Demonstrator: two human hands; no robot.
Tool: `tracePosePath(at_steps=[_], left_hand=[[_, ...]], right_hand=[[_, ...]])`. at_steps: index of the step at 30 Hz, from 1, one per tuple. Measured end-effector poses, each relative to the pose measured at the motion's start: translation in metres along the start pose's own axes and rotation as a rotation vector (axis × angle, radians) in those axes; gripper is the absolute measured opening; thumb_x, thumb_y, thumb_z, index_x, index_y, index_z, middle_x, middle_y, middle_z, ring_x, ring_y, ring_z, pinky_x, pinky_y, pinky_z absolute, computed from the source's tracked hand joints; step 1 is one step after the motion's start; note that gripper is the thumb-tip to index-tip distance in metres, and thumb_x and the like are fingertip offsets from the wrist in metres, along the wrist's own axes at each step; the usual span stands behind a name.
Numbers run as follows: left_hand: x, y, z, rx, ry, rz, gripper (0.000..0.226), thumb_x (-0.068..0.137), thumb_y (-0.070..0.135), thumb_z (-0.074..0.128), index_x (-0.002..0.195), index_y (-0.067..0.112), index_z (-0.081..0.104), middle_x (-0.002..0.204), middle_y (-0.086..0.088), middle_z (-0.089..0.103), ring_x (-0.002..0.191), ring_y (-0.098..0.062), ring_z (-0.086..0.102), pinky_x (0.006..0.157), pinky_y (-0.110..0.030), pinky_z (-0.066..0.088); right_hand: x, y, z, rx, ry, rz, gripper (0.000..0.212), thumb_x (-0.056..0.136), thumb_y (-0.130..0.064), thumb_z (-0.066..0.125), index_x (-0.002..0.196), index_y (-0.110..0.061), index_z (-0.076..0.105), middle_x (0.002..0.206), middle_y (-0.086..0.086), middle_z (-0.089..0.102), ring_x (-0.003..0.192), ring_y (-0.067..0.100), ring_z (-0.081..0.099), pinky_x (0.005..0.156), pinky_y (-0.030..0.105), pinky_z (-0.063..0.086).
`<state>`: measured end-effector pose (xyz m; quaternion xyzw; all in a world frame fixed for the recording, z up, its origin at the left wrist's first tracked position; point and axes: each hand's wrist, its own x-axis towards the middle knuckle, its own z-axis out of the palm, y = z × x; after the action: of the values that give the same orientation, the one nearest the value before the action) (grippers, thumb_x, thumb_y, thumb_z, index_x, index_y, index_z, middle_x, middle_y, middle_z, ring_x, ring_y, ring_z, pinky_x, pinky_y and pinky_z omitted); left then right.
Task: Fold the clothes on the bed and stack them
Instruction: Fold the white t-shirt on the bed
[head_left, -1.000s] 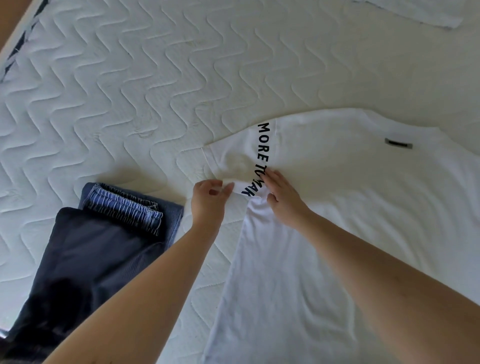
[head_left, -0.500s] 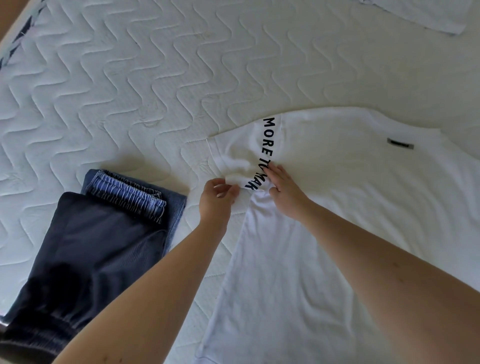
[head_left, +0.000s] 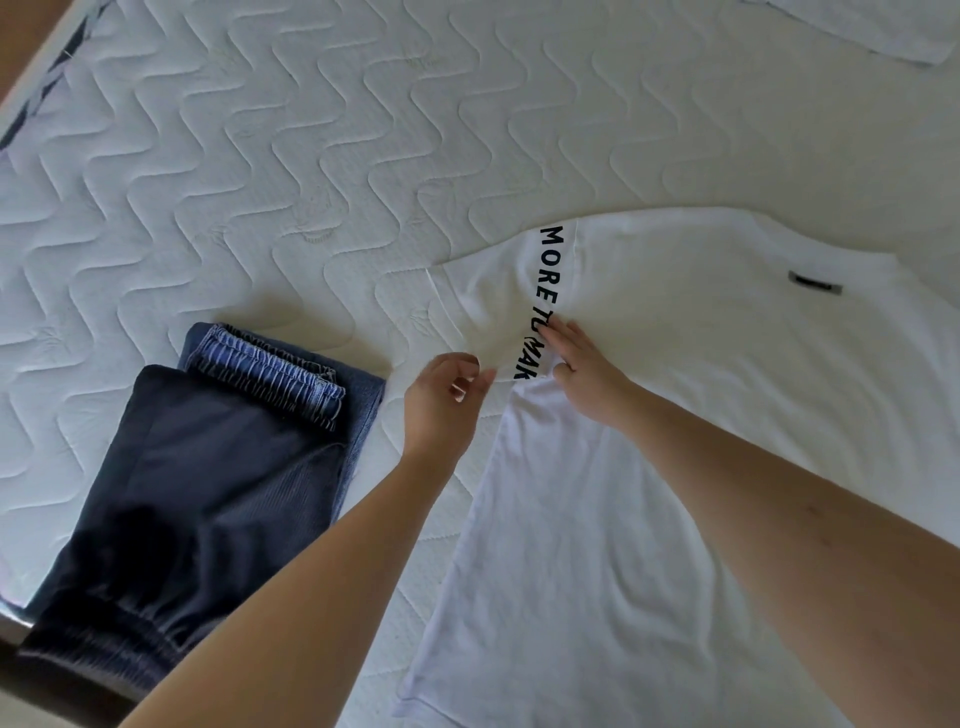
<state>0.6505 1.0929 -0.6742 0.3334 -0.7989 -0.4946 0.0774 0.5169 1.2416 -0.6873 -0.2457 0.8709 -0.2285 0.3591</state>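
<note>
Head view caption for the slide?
Right hand presses white T-shirt armpit; left hand reaches for its sleeve, beside folded dark trousers.

I read black block lettering "MORE TO MAK" along the sleeve seam of the white cotton T-shirt (head_left: 701, 415); its small grey neck label (head_left: 814, 283) is illegible.

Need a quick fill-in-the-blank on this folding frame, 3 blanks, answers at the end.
1. The white T-shirt lies spread flat on the ______.
2. The first word printed in black along the shirt's sleeve seam is ______.
3. The right hand rests on the sleeve seam, while the left hand is beside it; the folded dark trousers lie to the ______ of the shirt.

Missing words: mattress; MORE; left
</note>
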Motion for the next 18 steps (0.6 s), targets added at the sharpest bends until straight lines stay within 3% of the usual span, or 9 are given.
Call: tracePosePath(at_steps=[3, 5, 8, 12, 15, 18], left_hand=[[0.0, -0.009, 0.001, 0.031, -0.168, -0.118, 0.011, 0.092, 0.032, 0.065, 0.088, 0.025, 0.057, 0.075, 0.012, 0.062, 0.062, 0.007, 0.055, 0.056, -0.005, 0.04], [0.004, -0.014, 0.003, 0.087, -0.258, -0.148, 0.015, 0.093, 0.032, 0.062, 0.098, 0.017, 0.057, 0.076, 0.006, 0.063, 0.065, 0.002, 0.056, 0.056, -0.01, 0.041], [0.011, -0.015, 0.004, 0.115, -0.154, -0.204, 0.022, 0.095, 0.033, 0.057, 0.092, 0.012, 0.062, 0.074, -0.003, 0.067, 0.07, -0.018, 0.062, 0.059, -0.029, 0.044], [0.013, -0.014, 0.005, -0.025, 0.002, -0.387, 0.011, 0.09, 0.032, 0.062, 0.093, 0.022, 0.061, 0.07, 0.008, 0.064, 0.068, -0.014, 0.063, 0.054, -0.023, 0.042], [0.006, -0.01, 0.007, 0.049, 0.001, -0.317, 0.021, 0.086, 0.019, 0.063, 0.103, 0.021, 0.05, 0.067, 0.008, 0.057, 0.063, -0.013, 0.057, 0.049, -0.022, 0.037], [-0.001, -0.005, 0.009, 0.18, 0.006, -0.23, 0.032, 0.083, 0.007, 0.059, 0.108, 0.02, 0.044, 0.085, -0.002, 0.059, 0.074, -0.021, 0.056, 0.057, -0.031, 0.043]], right_hand=[[0.001, -0.001, 0.001, -0.028, -0.011, -0.005, 0.057, 0.101, -0.004, 0.03, 0.155, -0.016, 0.016, 0.164, -0.002, 0.003, 0.151, 0.017, -0.002, 0.119, 0.027, 0.002], [0.002, 0.001, 0.001, -0.062, -0.024, -0.011, 0.057, 0.102, -0.005, 0.031, 0.155, -0.015, 0.014, 0.164, -0.001, 0.001, 0.151, 0.018, -0.004, 0.118, 0.026, 0.001], [0.004, 0.003, 0.002, -0.126, -0.059, -0.002, 0.059, 0.102, -0.01, 0.031, 0.156, -0.018, 0.008, 0.164, -0.003, -0.004, 0.151, 0.017, -0.007, 0.12, 0.029, 0.002], [-0.003, 0.003, 0.011, -0.321, -0.003, -0.009, 0.06, 0.104, -0.024, 0.03, 0.156, -0.023, 0.001, 0.164, -0.005, -0.008, 0.151, 0.014, -0.006, 0.119, 0.031, 0.002], [-0.024, 0.003, 0.024, -0.451, 0.2, -0.121, 0.058, 0.103, -0.026, 0.033, 0.156, -0.02, 0.013, 0.164, -0.001, 0.006, 0.151, 0.02, 0.01, 0.12, 0.037, 0.009], [-0.045, 0.005, 0.042, -0.439, 0.264, -0.181, 0.056, 0.101, -0.024, 0.036, 0.155, -0.018, 0.021, 0.164, 0.001, 0.011, 0.15, 0.023, 0.015, 0.121, 0.04, 0.013]])
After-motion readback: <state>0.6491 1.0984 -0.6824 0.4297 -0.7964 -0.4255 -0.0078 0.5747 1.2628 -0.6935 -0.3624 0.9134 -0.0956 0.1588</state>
